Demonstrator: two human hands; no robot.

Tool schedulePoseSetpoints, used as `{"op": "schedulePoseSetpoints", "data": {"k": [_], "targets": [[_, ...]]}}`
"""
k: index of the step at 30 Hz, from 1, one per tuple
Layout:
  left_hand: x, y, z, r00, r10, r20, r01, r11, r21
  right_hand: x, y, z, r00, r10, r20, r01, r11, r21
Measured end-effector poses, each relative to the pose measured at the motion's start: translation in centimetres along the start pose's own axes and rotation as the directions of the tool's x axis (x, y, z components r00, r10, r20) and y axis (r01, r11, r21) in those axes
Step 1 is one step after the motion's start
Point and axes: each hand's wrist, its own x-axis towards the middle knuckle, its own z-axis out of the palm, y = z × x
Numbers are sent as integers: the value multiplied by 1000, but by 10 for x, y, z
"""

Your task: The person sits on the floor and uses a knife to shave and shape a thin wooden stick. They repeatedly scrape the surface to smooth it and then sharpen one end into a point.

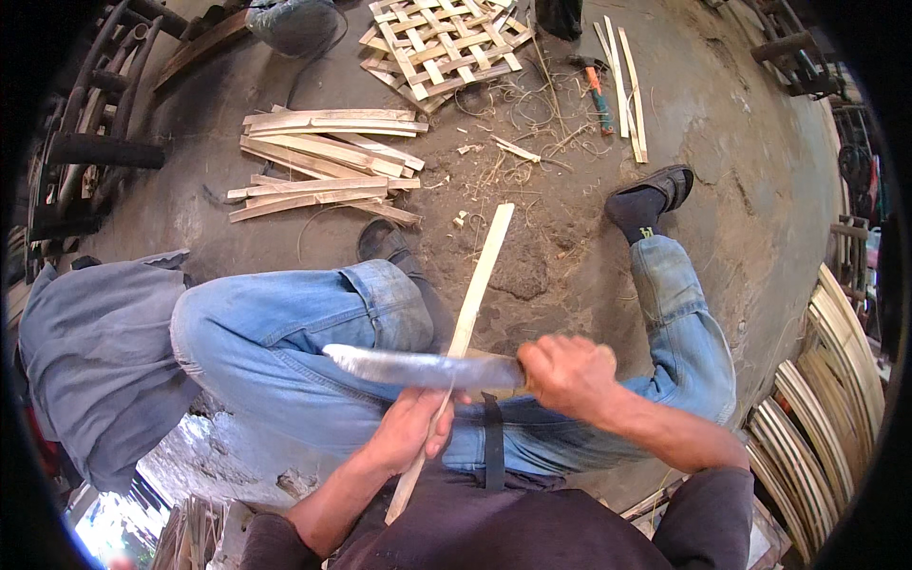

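Observation:
My left hand [415, 425] grips a long, pale strip of split wood or bamboo [484, 271], fingers wrapped round its lower part. The strip slants from near my body out past my knees over the floor. In my right hand [570, 373], closed round a handle that the fingers hide, is a large knife [427, 369] with a broad, worn metal blade. Its blade points left and lies across the strip, just beyond my left fingers. Whether the edge bites into the strip I cannot tell.
Cut strips [323, 144] lie in a pile ahead on the left. Beyond are a woven strip lattice [446, 47], a hammer [597, 98] and loose long strips [634, 95]. Curved strips [796, 446] are stacked at the right; a grey cloth [104, 351] hangs by my left knee.

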Motion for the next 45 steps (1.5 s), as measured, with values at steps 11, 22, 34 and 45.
{"op": "schedulePoseSetpoints", "data": {"k": [11,22,34,45], "targets": [[-11,10,4,999,11,39,-15,995,96,37,119,-4,867,410,-282,-439,897,-44],[-7,10,8,979,194,-69,-162,932,324,36,97,-19,922,246,-299,-257,966,2],[113,112,37,556,810,-189,-772,587,245,73,53,1,764,619,180,-281,69,957],[101,169,10,534,774,-340,-845,492,-208,48,69,32,910,325,259,-312,124,942]]}}
